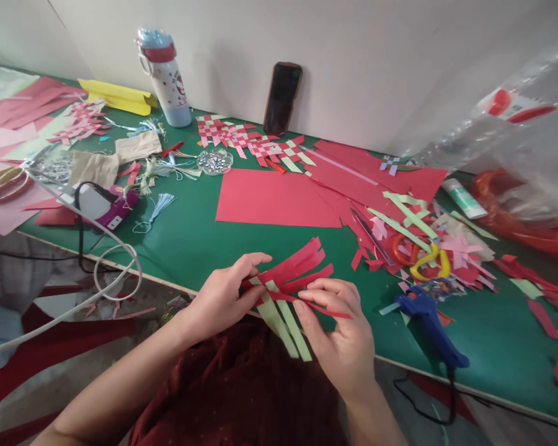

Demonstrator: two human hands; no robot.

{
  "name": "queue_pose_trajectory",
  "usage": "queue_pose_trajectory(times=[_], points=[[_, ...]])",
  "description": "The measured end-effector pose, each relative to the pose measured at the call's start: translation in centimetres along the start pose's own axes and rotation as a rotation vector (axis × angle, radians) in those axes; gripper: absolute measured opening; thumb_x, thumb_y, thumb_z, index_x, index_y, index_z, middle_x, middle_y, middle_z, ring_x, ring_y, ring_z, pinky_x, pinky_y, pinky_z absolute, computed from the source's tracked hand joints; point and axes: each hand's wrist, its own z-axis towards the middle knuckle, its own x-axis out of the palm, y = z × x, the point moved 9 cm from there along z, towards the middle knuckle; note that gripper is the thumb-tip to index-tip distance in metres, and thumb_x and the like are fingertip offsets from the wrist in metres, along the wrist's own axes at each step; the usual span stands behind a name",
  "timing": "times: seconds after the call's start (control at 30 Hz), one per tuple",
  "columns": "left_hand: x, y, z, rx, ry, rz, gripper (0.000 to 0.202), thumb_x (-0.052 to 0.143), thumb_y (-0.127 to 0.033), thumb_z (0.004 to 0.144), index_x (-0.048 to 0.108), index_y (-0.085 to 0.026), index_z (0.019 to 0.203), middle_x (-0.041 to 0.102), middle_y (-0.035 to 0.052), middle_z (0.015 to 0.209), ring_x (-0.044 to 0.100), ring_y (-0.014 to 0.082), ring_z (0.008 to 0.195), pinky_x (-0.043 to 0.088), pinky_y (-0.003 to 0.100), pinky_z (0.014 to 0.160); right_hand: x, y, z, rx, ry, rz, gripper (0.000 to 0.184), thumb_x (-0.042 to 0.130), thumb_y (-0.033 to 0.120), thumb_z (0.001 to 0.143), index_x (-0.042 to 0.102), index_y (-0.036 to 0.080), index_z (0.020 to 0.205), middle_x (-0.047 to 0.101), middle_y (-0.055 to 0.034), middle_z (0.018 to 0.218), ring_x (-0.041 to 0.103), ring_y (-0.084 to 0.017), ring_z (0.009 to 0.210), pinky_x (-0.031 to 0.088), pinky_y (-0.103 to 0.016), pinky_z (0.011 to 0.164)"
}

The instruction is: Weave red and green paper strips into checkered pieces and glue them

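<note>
Near the table's front edge, my left hand (227, 291) pinches a bundle of red paper strips (297, 263) at the end where they cross pale green paper strips (283, 325). The red strips fan out up and to the right, while the green ones hang down toward my lap. My right hand (337, 322) is closed on one red paper strip (328, 308), held between thumb and fingers. Part of the crossing lies hidden under my left thumb.
A red paper sheet (279, 198) lies ahead. To the right are yellow-handled scissors (430, 263), paper scraps and a blue glue gun (430, 328). Woven pieces (260, 145), a leaning phone (283, 98) and a bottle (167, 80) stand or lie along the wall. A white cable (84, 217) crosses the left side.
</note>
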Motion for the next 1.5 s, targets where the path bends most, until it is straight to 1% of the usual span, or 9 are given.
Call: queue_pose_trajectory(times=[0.17, 0.27, 0.47, 0.63, 0.87, 1.13, 1.3, 1.4, 1.5], points=[[-0.7, -1.0, 0.7, 0.149, -0.067, 0.309, 0.047, 0.057, -0.011, 0.083, 0.054, -0.025, 0.128, 0.07, 0.0046, 0.099, 0.062, 0.0232, 0.094, 0.046, 0.038, 0.087, 0.0, -1.6, -0.1, 0.104, -0.017, 0.001, 0.008, 0.066, 0.019, 0.086, 0.063, 0.024, 0.092, 0.061, -0.0042, 0.094, 0.059, -0.02, 0.092, 0.051, -0.038, 0.082], [-0.6, -0.6, 1.0, 0.175, -0.075, 0.416, 0.046, 0.057, -0.011, 0.084, 0.055, -0.024, 0.128, 0.071, 0.005, 0.092, 0.057, 0.0259, 0.095, 0.043, 0.042, 0.09, 0.2, -2.2, -0.1, 0.108, -0.012, -0.037, 0.005, 0.065, 0.02, 0.087, 0.064, 0.024, 0.088, 0.063, -0.004, 0.091, 0.059, -0.02, 0.091, 0.052, -0.035, 0.079], [-0.2, -0.9, 1.0, 0.242, -0.062, 0.645, 0.032, 0.055, -0.015, 0.09, 0.057, -0.02, 0.122, 0.068, 0.007, 0.101, 0.053, 0.0267, 0.102, 0.043, 0.043, 0.09, 1.2, -3.1, 0.6, 0.086, 0.013, -0.105, 0.002, 0.065, 0.022, 0.088, 0.065, 0.022, 0.086, 0.066, -0.0033, 0.087, 0.06, -0.019, 0.088, 0.052, -0.033, 0.077], [-1.2, -2.9, 0.5, 0.318, -0.166, 0.676, 0.021, 0.051, -0.013, 0.093, 0.061, -0.016, 0.111, 0.059, 0.0101, 0.108, 0.053, 0.0231, 0.098, 0.047, 0.038, 0.088, 1.7, -3.6, 1.0, 0.105, 0.056, -0.108, 0.004, 0.063, 0.024, 0.089, 0.064, 0.022, 0.086, 0.066, -0.0029, 0.087, 0.061, -0.018, 0.086, 0.052, -0.033, 0.077], [0.6, -1.8, 1.3, 0.206, 0.109, 0.435, 0.008, 0.055, -0.014, 0.093, 0.058, -0.017, 0.1, 0.059, 0.0015, 0.09, 0.057, 0.0145, 0.077, 0.046, 0.026, 0.068, 1.6, -3.8, 1.5, 0.17, 0.096, -0.05, 0.005, 0.062, 0.024, 0.091, 0.063, 0.022, 0.086, 0.066, -0.0014, 0.087, 0.063, -0.014, 0.081, 0.051, -0.028, 0.075], [1.9, -1.2, 1.7, 0.163, 0.198, 0.484, 0.015, 0.053, -0.022, 0.096, 0.064, -0.022, 0.106, 0.067, 0.0015, 0.092, 0.063, 0.018, 0.085, 0.046, 0.027, 0.075, 0.9, -0.9, 2.4, 0.106, 0.106, 0.072, 0.004, 0.062, 0.019, 0.09, 0.062, 0.021, 0.087, 0.065, -0.0024, 0.085, 0.063, -0.015, 0.083, 0.052, -0.03, 0.078], [1.7, -0.3, 1.6, 0.148, 0.151, 0.514, 0.016, 0.05, -0.029, 0.098, 0.065, -0.024, 0.098, 0.068, -0.0001, 0.095, 0.064, 0.0172, 0.085, 0.043, 0.026, 0.072, -3.5, -2.4, 1.7, 0.071, 0.008, -0.105, 0.014, 0.06, 0.021, 0.091, 0.062, 0.021, 0.104, 0.067, -0.006, 0.099, 0.063, -0.018, 0.095, 0.052, -0.034, 0.086], [1.7, -0.2, 1.5, 0.155, 0.17, 0.492, 0.019, 0.048, -0.034, 0.098, 0.066, -0.026, 0.098, 0.069, -0.0021, 0.094, 0.064, 0.0158, 0.084, 0.043, 0.024, 0.07, -8.9, -5.7, -0.2, 0.13, -0.161, -0.535, 0.019, 0.061, 0.028, 0.09, 0.062, 0.02, 0.107, 0.067, -0.011, 0.103, 0.061, -0.025, 0.101, 0.048, -0.043, 0.092], [1.6, -0.4, 1.5, 0.177, 0.173, 0.472, 0.023, 0.045, -0.035, 0.099, 0.067, -0.026, 0.097, 0.07, -0.0026, 0.092, 0.064, 0.0149, 0.081, 0.043, 0.023, 0.069, -11.4, -10.3, -2.7, 0.316, -0.061, -0.807, 0.041, 0.053, 0.045, 0.091, 0.057, 0.014, 0.118, 0.062, -0.0196, 0.114, 0.056, -0.034, 0.108, 0.045, -0.051, 0.092]])
